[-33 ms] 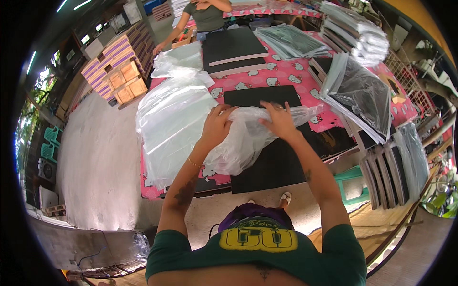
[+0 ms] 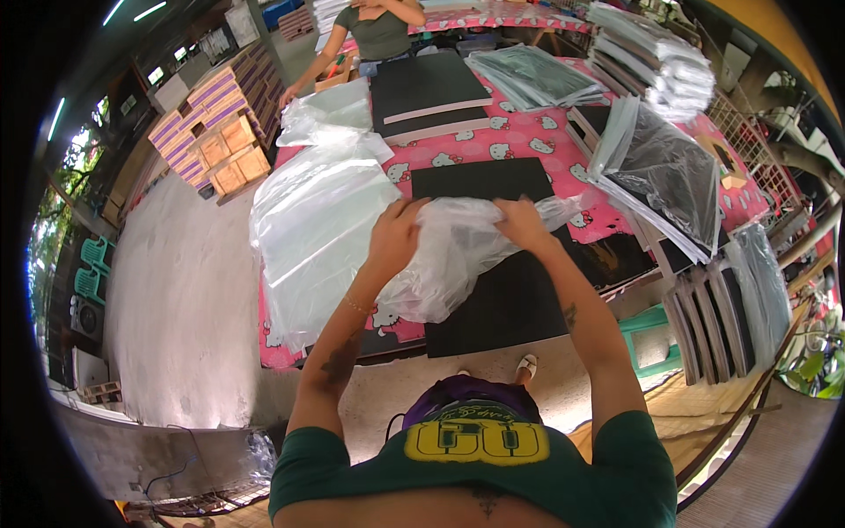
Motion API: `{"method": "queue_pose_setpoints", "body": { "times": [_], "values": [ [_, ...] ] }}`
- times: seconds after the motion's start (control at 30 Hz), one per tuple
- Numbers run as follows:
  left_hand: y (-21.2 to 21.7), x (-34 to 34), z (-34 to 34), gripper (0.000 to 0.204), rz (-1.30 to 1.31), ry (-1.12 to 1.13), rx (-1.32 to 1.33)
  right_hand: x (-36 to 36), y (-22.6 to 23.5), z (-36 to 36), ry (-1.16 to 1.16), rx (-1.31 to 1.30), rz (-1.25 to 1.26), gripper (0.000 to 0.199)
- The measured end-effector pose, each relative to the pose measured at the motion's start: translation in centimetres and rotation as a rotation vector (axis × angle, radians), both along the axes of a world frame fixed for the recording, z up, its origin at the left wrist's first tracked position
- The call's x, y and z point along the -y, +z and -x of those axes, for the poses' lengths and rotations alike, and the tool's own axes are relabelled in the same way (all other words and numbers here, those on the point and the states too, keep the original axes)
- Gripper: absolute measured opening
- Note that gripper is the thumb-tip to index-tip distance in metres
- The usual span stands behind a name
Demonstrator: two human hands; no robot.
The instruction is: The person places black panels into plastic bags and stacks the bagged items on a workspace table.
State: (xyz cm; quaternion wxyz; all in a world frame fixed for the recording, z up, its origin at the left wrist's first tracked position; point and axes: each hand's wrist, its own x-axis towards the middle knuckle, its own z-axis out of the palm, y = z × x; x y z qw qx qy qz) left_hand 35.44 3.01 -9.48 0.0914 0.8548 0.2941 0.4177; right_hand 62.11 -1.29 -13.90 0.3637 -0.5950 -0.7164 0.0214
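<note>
A crumpled clear plastic bag is stretched between my two hands above a black board. My left hand is closed on the bag's left upper edge. At the other side of the same edge, my right hand grips the plastic with curled fingers, slightly blurred. The bag's loose end trails right past my right hand, and its lower part droops over the board. Left of my left hand lies a pile of flat clear plastic bags on the pink patterned tablecloth.
Black boards are stacked at the far side. Plastic-wrapped boards lie at the right, and a bagged pile rises behind them. Another person stands across the table. Boxes are stacked on the floor at the left.
The fingers of my right hand, spread before, have curled onto the plastic. My left fingers have also closed on its edge, which is now pulled straighter between my hands.
</note>
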Motion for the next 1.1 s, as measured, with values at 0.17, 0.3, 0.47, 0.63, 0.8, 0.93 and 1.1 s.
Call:
{"method": "queue_pose_setpoints", "body": {
  "times": [0.17,0.3,0.47,0.63,0.8,0.93,1.1],
  "values": [
    [-4.0,-8.5,15.5,0.016,0.261,0.527,0.395,1.5,-0.8,-6.9,-0.039,-0.584,0.569,0.035],
    [1.1,-9.6,19.6,0.026,-0.089,0.594,0.859,4.5,-2.5,-9.4,-0.355,-1.055,0.461,0.043],
    [-8.2,-8.7,16.7,0.038,0.200,0.475,-0.692,5.4,-4.0,-9.9,-0.098,-0.767,0.409,0.036],
    [-1.0,1.0,-2.3,0.069,0.112,-0.367,-0.101,4.3,3.0,-1.0,0.473,-0.574,0.522,0.032],
    [1.7,-3.2,-2.2,0.023,0.580,-0.534,-0.014,8.0,8.7,-5.2,0.346,0.028,0.551,0.046],
    [4.4,-4.2,-1.7,0.026,0.324,-0.233,0.023,9.7,9.0,-11.3,0.154,-0.930,0.344,0.038],
    [6.7,-4.2,-4.2,0.038,-0.075,0.149,0.146,10.3,6.0,-5.1,0.300,-1.635,0.170,0.027]
  ]
}}
